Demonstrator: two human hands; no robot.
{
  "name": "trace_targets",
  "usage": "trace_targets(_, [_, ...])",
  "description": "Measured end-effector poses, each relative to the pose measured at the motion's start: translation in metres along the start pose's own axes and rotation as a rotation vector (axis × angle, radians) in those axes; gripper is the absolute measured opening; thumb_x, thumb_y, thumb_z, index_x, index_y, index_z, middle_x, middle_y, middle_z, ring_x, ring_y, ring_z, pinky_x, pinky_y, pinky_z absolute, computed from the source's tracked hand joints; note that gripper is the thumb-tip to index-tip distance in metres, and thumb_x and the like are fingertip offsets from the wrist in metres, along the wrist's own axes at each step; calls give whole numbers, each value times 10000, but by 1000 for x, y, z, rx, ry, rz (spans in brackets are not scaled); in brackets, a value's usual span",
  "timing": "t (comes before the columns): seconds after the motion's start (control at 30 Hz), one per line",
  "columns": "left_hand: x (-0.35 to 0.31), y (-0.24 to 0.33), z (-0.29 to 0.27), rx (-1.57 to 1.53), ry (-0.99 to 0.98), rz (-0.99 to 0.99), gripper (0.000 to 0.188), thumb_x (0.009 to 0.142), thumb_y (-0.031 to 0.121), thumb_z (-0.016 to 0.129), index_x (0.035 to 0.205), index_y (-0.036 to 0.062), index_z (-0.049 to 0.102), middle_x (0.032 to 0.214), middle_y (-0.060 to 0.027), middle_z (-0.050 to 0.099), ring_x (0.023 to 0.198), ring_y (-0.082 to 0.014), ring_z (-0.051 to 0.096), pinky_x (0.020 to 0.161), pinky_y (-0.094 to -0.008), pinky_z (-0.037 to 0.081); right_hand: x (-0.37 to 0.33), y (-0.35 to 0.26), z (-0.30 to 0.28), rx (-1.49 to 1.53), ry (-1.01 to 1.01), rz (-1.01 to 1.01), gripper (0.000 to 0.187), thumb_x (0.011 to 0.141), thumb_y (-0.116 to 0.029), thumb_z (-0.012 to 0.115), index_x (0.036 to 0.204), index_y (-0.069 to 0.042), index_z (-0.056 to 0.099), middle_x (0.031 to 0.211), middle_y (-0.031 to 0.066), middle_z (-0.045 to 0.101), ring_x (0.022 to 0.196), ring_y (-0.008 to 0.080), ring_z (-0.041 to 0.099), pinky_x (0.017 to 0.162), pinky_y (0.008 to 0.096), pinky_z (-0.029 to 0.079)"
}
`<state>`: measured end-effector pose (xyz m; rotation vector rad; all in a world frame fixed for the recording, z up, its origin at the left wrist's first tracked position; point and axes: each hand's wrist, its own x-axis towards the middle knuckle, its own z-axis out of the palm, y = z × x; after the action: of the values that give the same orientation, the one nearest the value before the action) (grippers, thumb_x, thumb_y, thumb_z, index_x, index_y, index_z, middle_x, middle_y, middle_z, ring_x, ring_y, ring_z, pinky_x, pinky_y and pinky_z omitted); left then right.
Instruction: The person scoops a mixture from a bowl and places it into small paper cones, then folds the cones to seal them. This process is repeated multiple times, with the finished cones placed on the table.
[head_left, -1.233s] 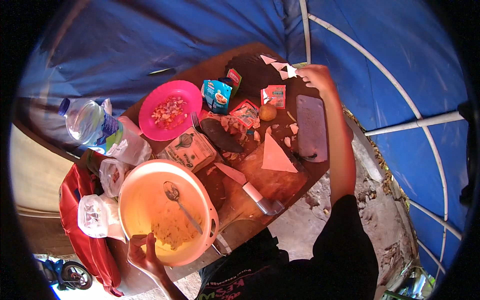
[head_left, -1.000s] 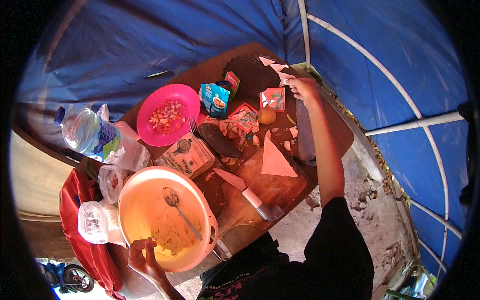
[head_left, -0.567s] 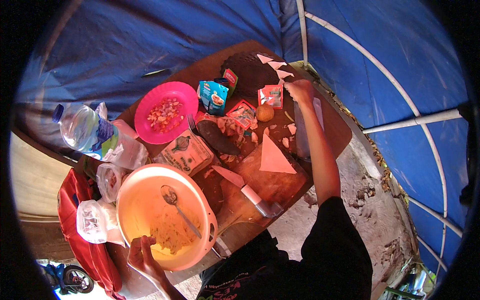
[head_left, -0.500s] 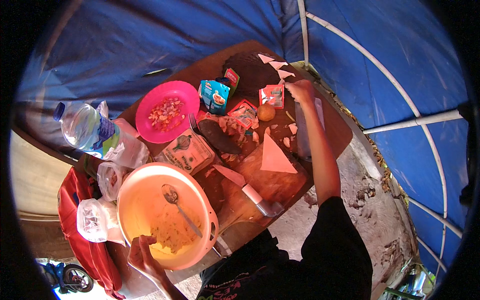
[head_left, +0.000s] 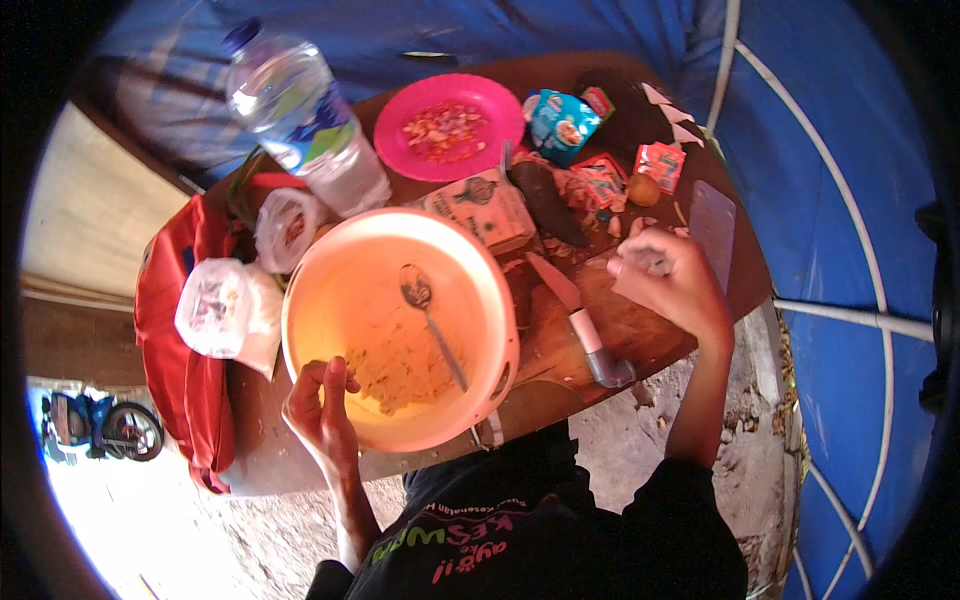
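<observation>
My left hand [head_left: 325, 405] is at the near-left rim of the large pale orange bowl [head_left: 400, 225], its fingers bent and slightly parted, with nothing visible in them. Inside the bowl are a yellowish paste [head_left: 405, 375] and a metal spoon [head_left: 436, 325] leaning on the wall. My right hand [head_left: 685, 285] is closed over the wooden cutting board [head_left: 560, 375]. A white triangular piece [head_left: 640, 290] shows under its thumb, partly hidden by the fingers. Left of that hand, a knife [head_left: 580, 320] with a pink and grey handle lies on the board.
Beyond the bowl are a pink plate [head_left: 505, 90] of chopped red pieces, a water bottle [head_left: 310, 130], a paper box [head_left: 485, 210] and a blue sachet [head_left: 560, 125]. White triangles [head_left: 675, 115] rest on a dark tray [head_left: 625, 95] at the far right. Plastic bags [head_left: 215, 310] stand left.
My right hand has come back from the far tray to the board, where the white triangular piece lay. My left hand stays by the bowl rim. The view has shifted.
</observation>
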<state>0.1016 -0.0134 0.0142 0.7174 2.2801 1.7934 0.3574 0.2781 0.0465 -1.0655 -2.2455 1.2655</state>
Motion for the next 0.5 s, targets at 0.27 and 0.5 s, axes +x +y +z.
trace_targets(0.27, [4,-19,-45,-251,217,8,483,1023,193,534,567,109,398,544,17,396,511,-54,334,504,-230,233,10,4,37,-122,118,15,236,855,-172,765,998,5,700,896,137,733,843,184,712,754,319,544])
trace_targets(0.5, [1,-42,-56,-214,261,-45,162,956,153,643,948,-4,680,768,-20,616,701,-76,544,706,-242,438,0,45,1,-439,462,196,290,808,-180,770,1019,14,728,924,128,746,856,205,715,767,329,538])
